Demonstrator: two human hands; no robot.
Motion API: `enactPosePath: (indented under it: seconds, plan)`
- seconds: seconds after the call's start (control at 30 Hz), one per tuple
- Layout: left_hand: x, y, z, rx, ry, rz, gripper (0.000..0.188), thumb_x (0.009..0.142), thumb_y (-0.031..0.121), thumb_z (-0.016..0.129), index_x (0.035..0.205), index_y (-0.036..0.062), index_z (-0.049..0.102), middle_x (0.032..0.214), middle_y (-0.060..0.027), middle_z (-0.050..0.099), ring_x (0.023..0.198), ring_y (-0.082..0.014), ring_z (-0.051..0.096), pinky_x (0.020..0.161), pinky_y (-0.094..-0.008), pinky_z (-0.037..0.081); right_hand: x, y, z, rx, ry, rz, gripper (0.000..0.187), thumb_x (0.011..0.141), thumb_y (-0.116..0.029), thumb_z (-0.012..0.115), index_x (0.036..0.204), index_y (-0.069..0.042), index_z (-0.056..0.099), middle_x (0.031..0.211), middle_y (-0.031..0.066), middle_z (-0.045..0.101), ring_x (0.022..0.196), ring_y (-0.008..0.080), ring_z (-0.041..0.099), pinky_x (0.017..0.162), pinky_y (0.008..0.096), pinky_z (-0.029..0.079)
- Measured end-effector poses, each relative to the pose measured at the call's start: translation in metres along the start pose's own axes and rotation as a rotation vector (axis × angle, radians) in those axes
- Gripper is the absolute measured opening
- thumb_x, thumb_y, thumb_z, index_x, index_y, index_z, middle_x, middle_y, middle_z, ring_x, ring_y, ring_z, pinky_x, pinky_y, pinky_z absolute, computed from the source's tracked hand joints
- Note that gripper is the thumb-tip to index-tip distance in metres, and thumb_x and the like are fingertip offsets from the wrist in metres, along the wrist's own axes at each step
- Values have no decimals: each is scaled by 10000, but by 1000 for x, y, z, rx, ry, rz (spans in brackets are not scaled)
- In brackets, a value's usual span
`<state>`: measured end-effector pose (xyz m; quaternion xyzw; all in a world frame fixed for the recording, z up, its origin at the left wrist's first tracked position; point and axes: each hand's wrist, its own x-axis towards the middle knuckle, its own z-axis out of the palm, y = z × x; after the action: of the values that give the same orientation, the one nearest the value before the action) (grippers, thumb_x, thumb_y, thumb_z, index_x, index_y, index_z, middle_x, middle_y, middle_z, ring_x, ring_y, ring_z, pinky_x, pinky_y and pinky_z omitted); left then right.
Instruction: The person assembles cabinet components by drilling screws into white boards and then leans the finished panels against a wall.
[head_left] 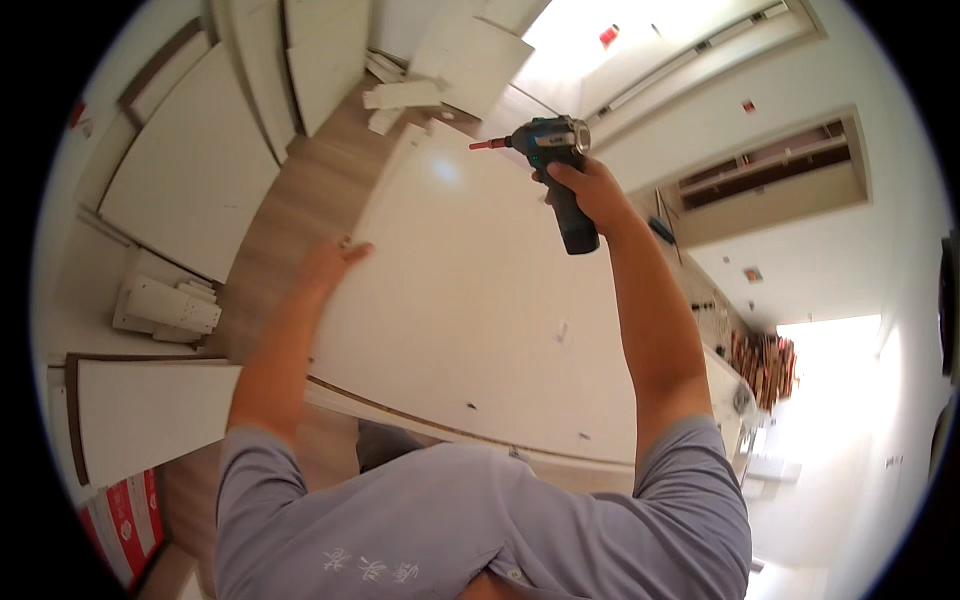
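A large white panel [470,300] lies flat in front of me, with several small dark bits on its near part. My right hand [582,190] is wrapped round the grip of a black and teal cordless drill [555,140], held above the panel. Its red-sleeved bit [490,145] points left, apart from the panel. At the panel's left edge, my left hand [335,268] is closed on the edge, thumb on the top face. Its other fingers are partly hidden. A small fitting shows beside those fingertips, too small to name.
More white boards [195,165] lean along the left. A stack of narrow drilled white pieces [170,308] sits at left, and offcuts [402,95] lie beyond the panel. A red and white carton [125,520] stands at lower left. An open cabinet recess [780,165] is at upper right.
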<state>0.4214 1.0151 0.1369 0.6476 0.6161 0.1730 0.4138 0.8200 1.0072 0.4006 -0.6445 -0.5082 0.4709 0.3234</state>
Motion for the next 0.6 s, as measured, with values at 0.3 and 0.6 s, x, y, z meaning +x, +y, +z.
enactPosePath:
  seconds: [0.3, 0.6]
  plan:
    - [-61, 76, 22, 645, 229, 279, 430, 1031, 350, 587, 1362, 77, 618, 1232, -151, 711, 1101, -329, 689, 925, -435, 553, -321, 212, -207, 228, 471, 1, 332, 943, -90, 675, 1251, 31, 646, 1047, 86, 733, 805, 174, 680, 750, 341, 579]
    - [-121, 187, 224, 770, 243, 223, 450, 1084, 291, 468, 1489, 106, 530, 1186, -164, 711, 1032, -352, 695, 855, -471, 567, -578, 469, -300, 181, 1030, 73, 293, 891, -93, 701, 1149, 38, 661, 960, 83, 714, 857, 181, 677, 784, 357, 557]
